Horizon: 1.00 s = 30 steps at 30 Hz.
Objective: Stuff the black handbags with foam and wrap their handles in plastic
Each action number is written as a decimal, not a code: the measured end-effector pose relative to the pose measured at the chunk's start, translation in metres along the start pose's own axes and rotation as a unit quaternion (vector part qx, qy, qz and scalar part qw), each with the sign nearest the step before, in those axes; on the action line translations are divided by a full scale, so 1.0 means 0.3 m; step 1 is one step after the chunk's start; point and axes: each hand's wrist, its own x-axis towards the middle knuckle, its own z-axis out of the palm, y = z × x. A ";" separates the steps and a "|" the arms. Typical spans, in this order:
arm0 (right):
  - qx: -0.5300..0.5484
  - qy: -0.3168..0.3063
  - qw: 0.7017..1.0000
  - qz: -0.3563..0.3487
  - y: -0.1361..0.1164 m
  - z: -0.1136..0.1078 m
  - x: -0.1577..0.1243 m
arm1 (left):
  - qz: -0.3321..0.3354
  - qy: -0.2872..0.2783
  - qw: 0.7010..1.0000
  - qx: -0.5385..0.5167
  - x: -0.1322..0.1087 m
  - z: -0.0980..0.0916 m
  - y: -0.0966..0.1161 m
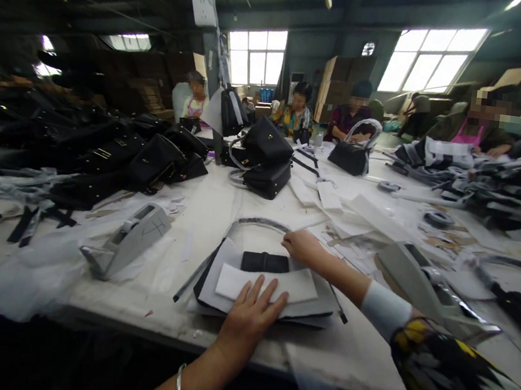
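Note:
A flat black handbag (265, 263) lies in front of me on the white table (201, 213), partly wrapped in white paper (268, 283). My left hand (250, 313) rests flat on the paper's near edge, fingers stretched out. My right hand (302, 245) sits at the bag's far right corner, fingers curled down onto the wrapping next to the grey handle (257, 224); what it grips, if anything, is hidden.
Grey tape dispensers stand at the left (129, 239) and right (424, 288). Piles of black bags (104, 150) fill the left side, more bags (265, 157) stand mid-table. Paper scraps lie to the right. Several people sit at the far side.

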 end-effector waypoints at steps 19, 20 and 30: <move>0.002 -0.149 0.976 0.160 0.095 0.084 0.190 | -0.015 0.013 1.000 -0.012 -0.013 0.024 -0.001; 0.001 -0.137 0.977 0.163 0.091 0.088 0.182 | -0.014 0.013 1.000 -0.011 -0.013 0.024 -0.001; 0.004 -0.084 0.982 0.170 0.087 0.127 0.200 | -0.014 0.017 1.000 -0.004 -0.007 0.010 0.001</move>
